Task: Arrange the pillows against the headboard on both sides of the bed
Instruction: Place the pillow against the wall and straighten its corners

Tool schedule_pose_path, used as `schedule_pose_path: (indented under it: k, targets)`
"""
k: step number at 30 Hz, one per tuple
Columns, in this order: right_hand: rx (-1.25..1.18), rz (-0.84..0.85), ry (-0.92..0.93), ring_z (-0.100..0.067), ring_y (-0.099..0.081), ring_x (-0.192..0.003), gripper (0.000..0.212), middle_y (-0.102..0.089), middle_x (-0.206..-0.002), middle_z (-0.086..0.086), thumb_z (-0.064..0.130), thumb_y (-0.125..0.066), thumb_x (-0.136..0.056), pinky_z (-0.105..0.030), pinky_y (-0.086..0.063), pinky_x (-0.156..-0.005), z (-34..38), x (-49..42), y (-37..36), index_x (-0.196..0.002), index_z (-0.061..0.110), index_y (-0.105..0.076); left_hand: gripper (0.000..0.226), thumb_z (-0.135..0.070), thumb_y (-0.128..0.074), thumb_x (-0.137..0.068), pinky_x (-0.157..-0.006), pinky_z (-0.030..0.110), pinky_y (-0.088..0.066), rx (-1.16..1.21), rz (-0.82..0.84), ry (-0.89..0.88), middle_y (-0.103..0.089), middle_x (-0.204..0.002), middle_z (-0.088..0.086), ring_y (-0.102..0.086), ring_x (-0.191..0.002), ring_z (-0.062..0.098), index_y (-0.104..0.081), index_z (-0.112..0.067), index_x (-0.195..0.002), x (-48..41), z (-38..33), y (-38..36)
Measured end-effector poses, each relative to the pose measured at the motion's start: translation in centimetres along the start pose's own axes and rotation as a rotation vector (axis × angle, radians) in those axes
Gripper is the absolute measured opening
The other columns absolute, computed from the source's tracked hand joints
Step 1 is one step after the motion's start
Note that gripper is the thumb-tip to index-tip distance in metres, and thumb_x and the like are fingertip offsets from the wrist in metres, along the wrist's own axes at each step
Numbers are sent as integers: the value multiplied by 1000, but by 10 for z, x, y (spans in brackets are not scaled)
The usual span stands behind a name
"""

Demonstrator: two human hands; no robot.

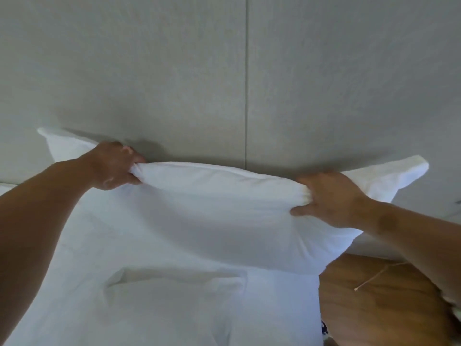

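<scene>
A large white pillow (214,211) stands upright against the grey padded headboard (174,83), its corners sticking out at the upper left and upper right. My left hand (113,166) pinches the pillow's top edge near its left end. My right hand (331,198) grips a bunch of the top edge near its right end. The pillow's lower part rests on the white bed cover (154,295). I cannot tell whether another pillow lies behind or beneath it.
A vertical seam (246,96) splits the headboard into panels. At the lower right is a wooden floor (369,303) beside the bed, with a thin cord (374,277) across it.
</scene>
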State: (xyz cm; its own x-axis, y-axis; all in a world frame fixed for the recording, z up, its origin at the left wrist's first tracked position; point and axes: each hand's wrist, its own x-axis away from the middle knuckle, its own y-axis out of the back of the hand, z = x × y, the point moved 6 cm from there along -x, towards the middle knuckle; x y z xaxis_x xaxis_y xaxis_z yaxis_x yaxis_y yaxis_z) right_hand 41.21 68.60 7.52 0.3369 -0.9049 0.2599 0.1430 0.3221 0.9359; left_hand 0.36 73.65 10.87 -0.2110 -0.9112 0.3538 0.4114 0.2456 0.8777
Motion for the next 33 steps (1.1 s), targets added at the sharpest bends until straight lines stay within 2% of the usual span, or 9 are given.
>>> schedule_pose_path:
  k: [4,7,10,13,15,19,24,28,33]
  targets:
    - [35,17,-18,-26,-62,-110,54,-72,-116,4,64,-73,-75,-34,-43,-91,10,-18,-21,-117,30,-65,38,-56,-62,-87,-91,29,-51,-54,70,73,-73,-119,-7,-68,-114,19,-68,-39,-120,-7,-1,-32]
    - [35,37,-13,-23,-58,-120,74,-67,-128,6,69,-74,-70,-34,-36,-100,13,-25,-41,-133,33,-57,49,-58,-58,-89,-99,29,-47,-24,57,121,-71,-128,-9,-64,-121,17,-60,-39,-135,-13,-7,-64]
    - [165,34,-29,-21,-45,-137,109,-52,-147,6,83,-68,-57,-38,-24,-116,-1,-26,-39,-149,33,-39,79,-67,-63,-81,-116,34,-31,33,68,165,-55,-150,-9,-49,-140,17,-41,-39,-151,-22,5,-78]
    - [300,64,-90,-23,-44,-136,123,-51,-145,6,92,-62,-44,-44,-29,-115,-22,-14,-32,-149,32,-35,101,-59,-80,-69,-119,47,-11,143,189,225,-33,-163,-16,-28,-151,17,-30,-45,-154,-16,30,-80]
    - [275,81,-120,-24,-49,-129,117,-53,-139,6,85,-68,-46,-45,-39,-105,-29,-7,-34,-146,34,-35,91,-57,-79,-72,-117,52,-13,130,224,281,-44,-156,-15,-33,-148,15,-34,-47,-151,-9,43,-82]
    - [101,36,-163,-26,-61,-111,83,-67,-121,5,57,-81,-68,-38,-48,-85,-29,-12,-37,-140,34,-48,40,-58,-67,-83,-116,48,-23,47,124,296,-70,-120,-11,-59,-124,18,-61,-40,-118,-7,53,-83]
    - [65,22,-202,-28,-64,-102,70,-69,-104,5,50,-82,-74,-35,-43,-76,-35,-25,-26,-136,36,-55,27,-59,-69,-80,-105,39,-38,20,56,271,-71,-112,-7,-64,-113,23,-55,-38,-89,-7,69,-59]
    - [84,-2,-190,-28,-64,-103,68,-54,-92,11,50,-83,-75,-34,-40,-76,-34,-28,-24,-135,32,-57,47,-65,-72,-73,-101,39,-42,60,51,319,-72,-117,-6,-64,-115,24,-67,-36,-110,-15,81,-60]
    - [59,-11,-180,-28,-66,-102,65,-72,-109,3,51,-82,-73,-37,-48,-81,-33,-31,-44,-131,32,-58,74,-63,-78,-71,-106,46,-33,174,153,375,-66,-133,-5,-54,-129,24,-55,-37,-137,-25,70,-91]
